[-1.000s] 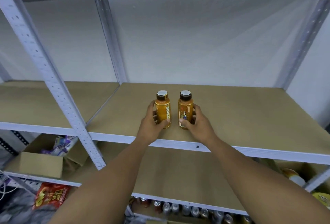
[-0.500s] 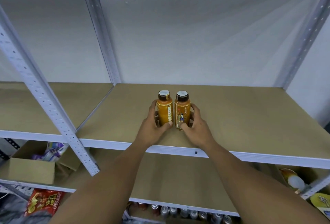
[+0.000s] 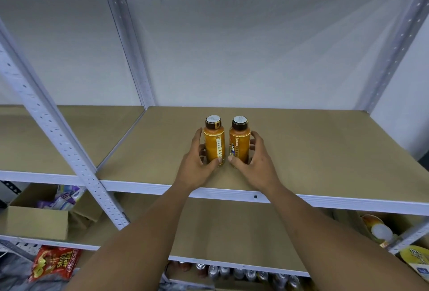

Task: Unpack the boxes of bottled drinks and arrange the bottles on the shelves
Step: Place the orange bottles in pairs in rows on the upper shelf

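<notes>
Two orange bottles stand upright on the brown shelf [image 3: 313, 151], near its front edge and about in the middle. The left bottle [image 3: 214, 144] and the right bottle [image 3: 239, 144] are just beside each other, with a narrow gap between them. Both have dark caps with white tops.

The left hand [image 3: 197, 165] holds the left bottle: the fingers curl round its outer side and the thumb presses its front, low down. The right hand [image 3: 255, 163] holds the right bottle in the same way.

On the shelf below, at the left, sits an open cardboard box [image 3: 34, 223]. A red snack bag [image 3: 55, 263] lies lower, and a row of cans [image 3: 243, 273] stands at the bottom.
</notes>
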`<state>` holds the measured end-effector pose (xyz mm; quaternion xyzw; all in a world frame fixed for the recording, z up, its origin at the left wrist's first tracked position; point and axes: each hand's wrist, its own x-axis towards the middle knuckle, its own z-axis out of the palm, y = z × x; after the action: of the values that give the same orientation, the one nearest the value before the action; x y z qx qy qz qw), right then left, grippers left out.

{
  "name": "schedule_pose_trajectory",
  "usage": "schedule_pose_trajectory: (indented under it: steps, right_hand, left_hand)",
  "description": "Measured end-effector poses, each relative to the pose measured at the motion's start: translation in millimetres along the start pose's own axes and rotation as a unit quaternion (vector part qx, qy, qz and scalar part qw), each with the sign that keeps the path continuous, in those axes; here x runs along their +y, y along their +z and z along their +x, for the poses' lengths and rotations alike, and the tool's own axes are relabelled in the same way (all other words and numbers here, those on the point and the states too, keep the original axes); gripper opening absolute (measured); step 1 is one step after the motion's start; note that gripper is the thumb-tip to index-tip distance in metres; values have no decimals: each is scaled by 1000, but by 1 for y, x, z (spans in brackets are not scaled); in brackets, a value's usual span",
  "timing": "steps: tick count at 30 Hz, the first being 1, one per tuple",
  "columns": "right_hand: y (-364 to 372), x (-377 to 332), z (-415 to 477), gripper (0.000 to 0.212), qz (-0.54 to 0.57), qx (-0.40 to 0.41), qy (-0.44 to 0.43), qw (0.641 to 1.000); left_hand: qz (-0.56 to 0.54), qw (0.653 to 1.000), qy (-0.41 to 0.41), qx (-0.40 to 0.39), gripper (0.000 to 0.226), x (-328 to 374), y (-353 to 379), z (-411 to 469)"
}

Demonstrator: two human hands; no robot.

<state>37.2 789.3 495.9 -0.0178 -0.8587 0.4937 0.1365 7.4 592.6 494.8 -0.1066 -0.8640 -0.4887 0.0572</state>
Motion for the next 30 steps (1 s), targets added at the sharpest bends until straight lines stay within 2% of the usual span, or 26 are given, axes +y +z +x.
schedule_pose_trajectory:
  steps: [5, 9, 16, 22, 30]
  right_hand:
    - [-1, -1, 0, 90, -18, -27, 17, 999]
    - [0, -1, -1, 86, -21, -13, 23, 999]
    - [1, -2, -1, 102, -18, 8, 9, 1000]
    - [0, -1, -1, 89, -24, 4, 19, 1000]
    - [-1, 0, -2, 85, -23, 7, 17, 1000]
  left_hand:
    - [7, 1000, -1, -16, 106, 0, -1, -1]
    - [4, 1000, -5, -22, 106, 0, -1, -1]
    - [-6, 1000, -8, -24, 106, 1, -2, -2]
    - [-5, 1000, -10, -22, 106, 1, -2, -2]
    - [-3, 1000, -9, -19, 106, 2, -2, -1]
